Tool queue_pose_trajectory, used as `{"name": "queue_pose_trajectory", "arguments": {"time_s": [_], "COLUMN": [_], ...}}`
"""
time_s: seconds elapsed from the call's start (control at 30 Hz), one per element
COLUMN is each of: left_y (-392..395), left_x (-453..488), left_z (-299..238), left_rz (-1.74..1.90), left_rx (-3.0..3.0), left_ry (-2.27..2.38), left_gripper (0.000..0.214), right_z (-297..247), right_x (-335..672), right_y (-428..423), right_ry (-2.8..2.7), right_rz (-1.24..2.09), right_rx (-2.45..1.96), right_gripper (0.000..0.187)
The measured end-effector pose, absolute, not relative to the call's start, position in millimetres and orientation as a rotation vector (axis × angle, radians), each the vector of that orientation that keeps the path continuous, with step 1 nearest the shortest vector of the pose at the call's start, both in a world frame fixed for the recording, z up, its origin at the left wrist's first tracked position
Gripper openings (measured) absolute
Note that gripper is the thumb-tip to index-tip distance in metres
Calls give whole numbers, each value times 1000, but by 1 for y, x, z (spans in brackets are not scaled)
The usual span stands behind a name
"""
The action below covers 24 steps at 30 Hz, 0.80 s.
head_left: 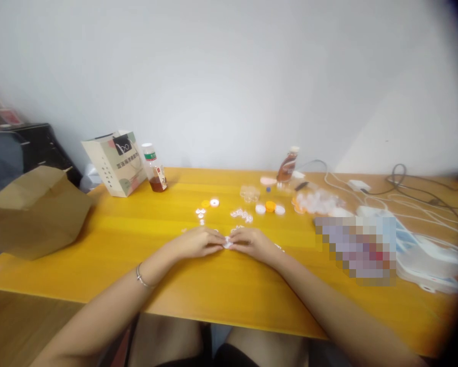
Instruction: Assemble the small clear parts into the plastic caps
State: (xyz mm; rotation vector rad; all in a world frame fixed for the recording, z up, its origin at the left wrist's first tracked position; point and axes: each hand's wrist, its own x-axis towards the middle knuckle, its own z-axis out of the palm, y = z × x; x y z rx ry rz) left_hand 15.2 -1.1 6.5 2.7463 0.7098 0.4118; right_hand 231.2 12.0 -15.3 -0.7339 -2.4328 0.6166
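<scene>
Between the fingertips of both hands is a small white piece (227, 242), too blurred to name more closely. My left hand (201, 241) pinches it from the left, and my right hand (252, 240) from the right. Just beyond the hands lie several small white pieces (242, 214) in a loose group. Left of these are more little white discs (200, 212), with a yellow disc (206, 204) and a white ring-like disc (214, 202) behind. An orange round piece (270, 206) stands between two white round ones (260, 209).
A paper gift bag (116, 165) and a labelled bottle (154, 168) stand at the back left, a brown paper bag (37, 214) nearer. Toward the right are another bottle (287, 165), a pile of translucent pieces (322, 201), cables (400, 181) and a white plastic packet (427, 260).
</scene>
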Motion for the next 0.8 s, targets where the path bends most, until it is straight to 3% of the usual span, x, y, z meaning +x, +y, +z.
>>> {"name": "queue_pose_trajectory", "arguments": {"time_s": [0.8], "left_y": [-14], "left_x": [28], "left_z": [3], "left_rz": [428], "left_rx": [2987], "left_ry": [868], "left_gripper": [23], "right_z": [-12], "right_x": [232], "right_y": [9], "right_ry": [-2603], "right_rz": [441], "right_rx": [-805], "right_gripper": [30]}}
